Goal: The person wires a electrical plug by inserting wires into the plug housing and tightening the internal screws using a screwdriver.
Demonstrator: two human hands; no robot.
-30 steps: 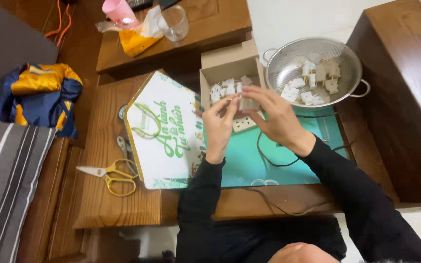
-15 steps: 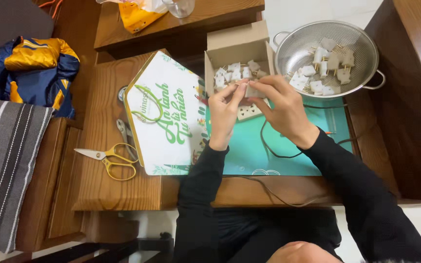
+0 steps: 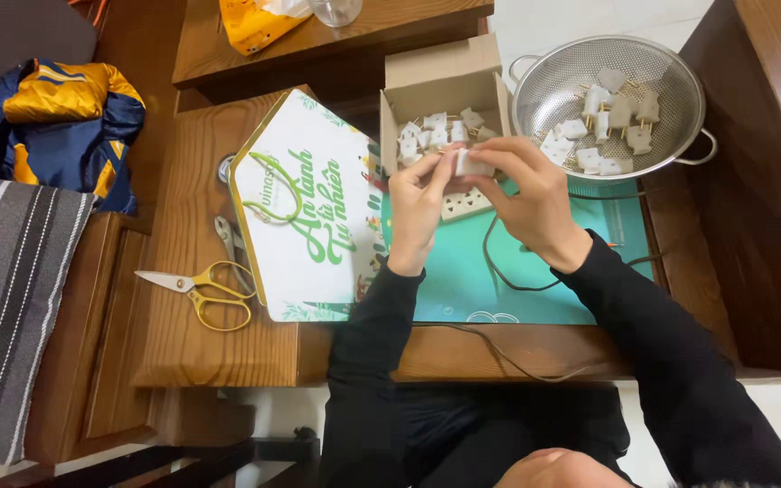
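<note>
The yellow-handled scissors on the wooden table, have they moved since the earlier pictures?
No. The yellow-handled scissors lie at the same spot left of the house-shaped white and green box, blades pointing left; only the head camera shifted.

This looks like a home used for small piecework, not a factory. A low wooden tabletop [image 3: 219,343] stands beside a striped cushion [image 3: 11,307] and a bundled jacket [image 3: 61,126], and on it sit household things: scissors [image 3: 196,287], a metal colander [image 3: 607,104] and a cardboard box [image 3: 440,99] of small white plugs [image 3: 431,136].
</note>
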